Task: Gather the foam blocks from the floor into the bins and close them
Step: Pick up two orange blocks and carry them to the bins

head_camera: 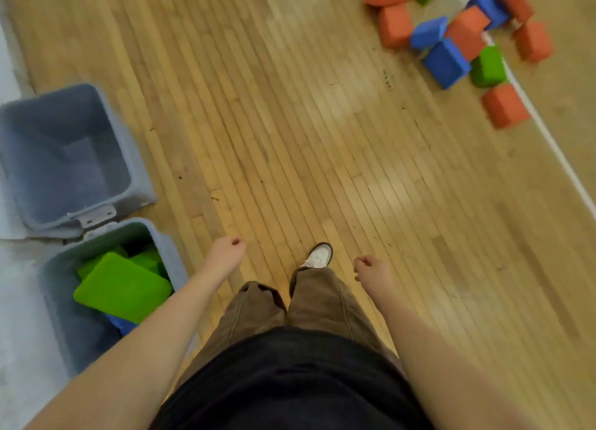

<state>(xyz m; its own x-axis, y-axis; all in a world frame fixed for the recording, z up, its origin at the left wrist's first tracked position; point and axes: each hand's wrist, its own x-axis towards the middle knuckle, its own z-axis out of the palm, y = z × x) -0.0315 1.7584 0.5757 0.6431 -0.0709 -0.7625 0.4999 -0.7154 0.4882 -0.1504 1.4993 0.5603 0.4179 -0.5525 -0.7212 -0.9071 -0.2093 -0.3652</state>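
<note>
I look straight down over a wood floor (290,123), both arms hanging at my sides. My left hand (225,252) hangs loosely curled and holds nothing, just right of the near bin (51,287). My right hand (371,268) is loosely curled too, also empty, above bare boards. One white shoe (317,256) shows below brown trousers (319,300).

The near bin stands open at lower left, with a large green block (121,287) lying tilted on top of other green pieces and a blue block (124,325) beneath it. The far bin (113,123), touching it at the rim, stands open with no blocks showing inside. Both rest against a white strip at the frame's left edge.

Well apart at upper right lies the pile (464,36): orange, blue and green blocks jumbled together, several touching, some straddling a white line (554,146) on the floor. One orange block (504,105) sits nearest, just beside that line.
</note>
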